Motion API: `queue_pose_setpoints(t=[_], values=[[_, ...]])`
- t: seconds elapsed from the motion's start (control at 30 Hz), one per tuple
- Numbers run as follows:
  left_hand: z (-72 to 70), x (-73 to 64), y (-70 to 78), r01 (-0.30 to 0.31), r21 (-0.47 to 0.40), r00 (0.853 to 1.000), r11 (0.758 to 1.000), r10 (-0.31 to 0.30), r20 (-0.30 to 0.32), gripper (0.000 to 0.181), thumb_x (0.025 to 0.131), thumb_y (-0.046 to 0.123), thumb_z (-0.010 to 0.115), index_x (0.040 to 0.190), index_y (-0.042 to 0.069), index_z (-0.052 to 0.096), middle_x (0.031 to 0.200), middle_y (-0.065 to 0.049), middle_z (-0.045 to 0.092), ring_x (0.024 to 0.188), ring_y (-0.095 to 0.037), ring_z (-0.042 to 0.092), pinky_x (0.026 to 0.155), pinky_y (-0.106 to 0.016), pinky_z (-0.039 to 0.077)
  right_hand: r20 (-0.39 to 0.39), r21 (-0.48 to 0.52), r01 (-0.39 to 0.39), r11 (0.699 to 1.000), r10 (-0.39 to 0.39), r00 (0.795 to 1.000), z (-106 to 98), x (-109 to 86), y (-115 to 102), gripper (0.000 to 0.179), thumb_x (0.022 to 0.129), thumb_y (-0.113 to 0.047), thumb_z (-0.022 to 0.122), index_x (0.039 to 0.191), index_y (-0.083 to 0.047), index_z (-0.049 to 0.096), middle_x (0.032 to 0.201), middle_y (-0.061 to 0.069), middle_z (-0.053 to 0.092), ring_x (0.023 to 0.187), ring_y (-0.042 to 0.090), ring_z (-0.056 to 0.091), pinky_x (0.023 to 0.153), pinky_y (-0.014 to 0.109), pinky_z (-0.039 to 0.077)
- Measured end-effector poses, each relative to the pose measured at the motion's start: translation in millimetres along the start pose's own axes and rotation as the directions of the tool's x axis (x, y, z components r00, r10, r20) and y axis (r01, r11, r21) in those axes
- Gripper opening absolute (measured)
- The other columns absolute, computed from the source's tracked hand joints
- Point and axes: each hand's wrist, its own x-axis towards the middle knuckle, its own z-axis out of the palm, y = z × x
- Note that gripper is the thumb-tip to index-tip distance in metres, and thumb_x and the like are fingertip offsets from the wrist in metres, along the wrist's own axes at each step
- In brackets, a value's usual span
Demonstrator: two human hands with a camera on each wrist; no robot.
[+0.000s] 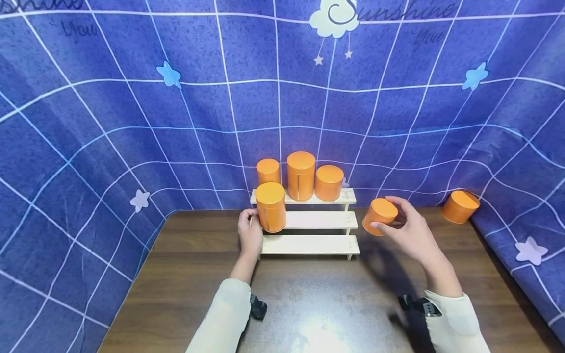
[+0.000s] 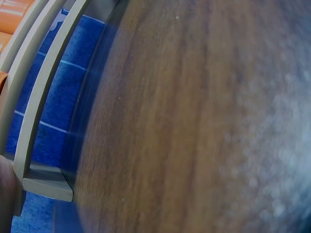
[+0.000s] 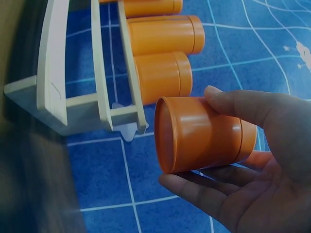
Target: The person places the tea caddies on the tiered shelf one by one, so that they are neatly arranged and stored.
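My right hand [image 1: 410,228] grips a short orange canister [image 1: 380,215] just right of the stepped rack. In the right wrist view, my thumb lies on one side of this canister [image 3: 204,136] and my fingers on the other. My left hand [image 1: 250,235] is at the rack's left end, its curled fingers right at the side of a tall orange canister [image 1: 271,208]. That canister overlaps the middle tier, and I cannot tell whether the hand grips it. Only a sliver of the left hand [image 2: 6,189] shows in the left wrist view.
On the pale three-tier rack [image 1: 311,245], the top tier bears a small canister [image 1: 268,171], a tall one [image 1: 301,176] and a short wide one [image 1: 329,184]. Another canister [image 1: 460,207] stands far right on the wooden table [image 1: 190,274]. A blue grid-patterned cloth [image 1: 198,108] surrounds the table.
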Motion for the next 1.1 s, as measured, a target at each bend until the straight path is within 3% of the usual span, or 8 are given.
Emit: queue_pose_setpoints(t=[0.3,0.63,0.93,1.1], values=[[1.7,1.2,-0.4,0.002,-0.006,1.000,1.000,-0.002,-0.009,0.014,0.100,-0.010,0.048,0.100,-0.018,0.059,0.104,-0.015,0.059,0.108,-0.029,0.058,0.093,-0.022,0.043,0.004,0.006,0.026,1.000,-0.026,1.000,6.4,-2.3,-12.8,0.075,0.085,-0.013,0.088,0.148,0.000,0.050,0.135,0.024,0.070,0.097,-0.018,0.059,0.084,0.004,0.050],[0.4,0.5,-2.0,-0.006,0.009,1.000,1.000,0.006,0.007,0.015,0.099,-0.010,0.047,0.101,-0.017,0.060,0.107,-0.022,0.060,0.108,-0.032,0.058,0.091,-0.022,0.044,0.015,0.019,0.047,0.999,-0.047,0.999,16.4,-5.8,-19.6,0.074,0.085,-0.014,0.089,0.147,-0.002,0.052,0.134,0.022,0.070,0.100,-0.015,0.061,0.085,0.006,0.052],[1.9,14.6,-32.8,-0.002,0.019,1.000,1.000,0.002,-0.009,0.014,0.100,-0.009,0.048,0.101,-0.015,0.061,0.107,-0.018,0.060,0.110,-0.032,0.059,0.092,-0.022,0.044,0.032,-0.013,0.075,0.997,-0.074,0.997,24.7,-2.1,-28.0,0.074,0.085,-0.015,0.089,0.147,-0.004,0.052,0.129,0.020,0.073,0.100,0.015,0.073,0.084,0.018,0.059],[-0.7,15.8,-39.3,-0.012,0.021,1.000,1.000,0.011,0.010,0.013,0.101,-0.006,0.051,0.101,-0.009,0.064,0.109,-0.018,0.062,0.109,-0.029,0.059,0.094,-0.026,0.045,0.036,-0.009,0.086,0.996,-0.086,0.996,28.6,0.3,-34.3,0.074,0.084,-0.016,0.090,0.147,-0.005,0.052,0.128,0.018,0.074,0.097,0.015,0.073,0.083,0.019,0.059]])
